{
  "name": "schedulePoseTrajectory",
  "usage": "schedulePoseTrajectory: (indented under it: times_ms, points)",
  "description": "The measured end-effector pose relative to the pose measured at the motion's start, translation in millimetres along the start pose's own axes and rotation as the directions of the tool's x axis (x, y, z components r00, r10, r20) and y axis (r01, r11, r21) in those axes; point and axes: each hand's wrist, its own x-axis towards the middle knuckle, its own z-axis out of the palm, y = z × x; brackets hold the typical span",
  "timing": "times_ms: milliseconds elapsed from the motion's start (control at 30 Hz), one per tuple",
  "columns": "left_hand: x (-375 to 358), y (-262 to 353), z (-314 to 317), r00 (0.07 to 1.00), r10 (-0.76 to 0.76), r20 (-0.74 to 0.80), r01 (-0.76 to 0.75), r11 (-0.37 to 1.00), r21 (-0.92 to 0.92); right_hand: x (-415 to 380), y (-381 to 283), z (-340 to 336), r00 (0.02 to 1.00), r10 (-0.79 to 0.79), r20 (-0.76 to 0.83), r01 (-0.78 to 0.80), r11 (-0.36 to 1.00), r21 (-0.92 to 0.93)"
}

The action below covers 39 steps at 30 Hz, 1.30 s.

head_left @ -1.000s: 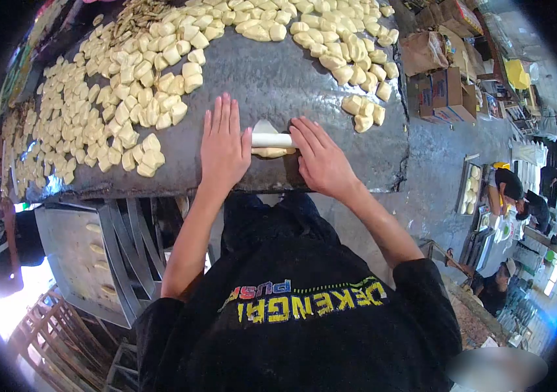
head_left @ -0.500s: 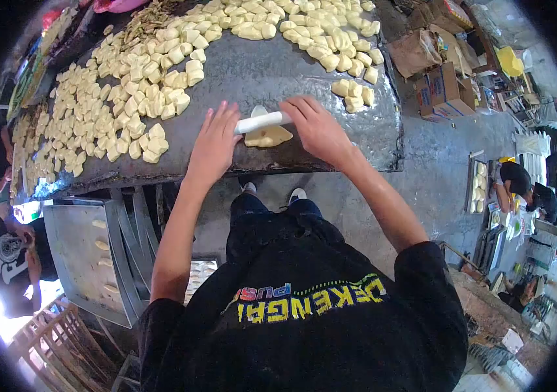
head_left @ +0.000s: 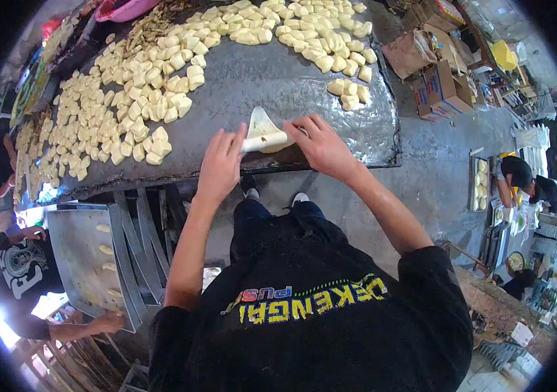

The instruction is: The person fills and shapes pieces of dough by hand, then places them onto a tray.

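Observation:
A short white rolling pin (head_left: 277, 139) lies across a thin piece of dough (head_left: 263, 121) near the front edge of the work table. The dough spreads out in a pointed sheet on the far side of the pin, with a small brown spot of filling showing by it. At the pin's left end is my left hand (head_left: 221, 163), its fingers laid along it. My right hand (head_left: 323, 147) holds the other end, fingers bent over it. Many cut dough pieces (head_left: 136, 98) lie on the dark table top (head_left: 239, 78), left and beyond my hands.
A small group of dough pieces (head_left: 349, 93) sits to the right. Below the table at left stands a metal tray (head_left: 82, 251) with several shaped pieces, and a person's hand (head_left: 107, 323) touches its lower edge. Cardboard boxes (head_left: 442, 91) stand on the floor at right. Co-workers (head_left: 520, 179) are farther right.
Both hands have drawn the rolling pin toward my body, and more of the flattened dough now shows beyond it. The person at left has brought a hand to the tray.

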Motion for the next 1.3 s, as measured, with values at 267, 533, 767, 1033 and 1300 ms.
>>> schedulePoseTrajectory:
  times_ms: [267, 533, 767, 1033, 1300]
  points:
    - [-1, -2, 31, 0.99, -0.008, -0.138, 0.018, 0.998, 0.065, 1, 7, 28, 0.991, 0.008, -0.132, -0.022, 0.994, -0.103]
    - [-10, 14, 15, 0.993, -0.013, -0.119, 0.007, 0.999, -0.052, -13, 5, 7, 1.0, 0.001, 0.027, -0.002, 1.0, 0.03]
    - [-1, 2, 30, 0.98, -0.03, -0.199, 0.05, 0.994, 0.095, -3, 14, 31, 0.983, -0.041, -0.177, 0.013, 0.987, -0.159]
    - [-22, 8, 35, 0.979, -0.055, -0.198, 0.051, 0.998, -0.024, -22, 6, 18, 0.996, -0.01, -0.093, 0.006, 0.999, -0.037]
    - [4, 25, 3, 0.959, -0.055, -0.276, -0.019, 0.966, -0.257, 4, 58, 6, 0.954, 0.135, -0.267, -0.181, 0.971, -0.155]
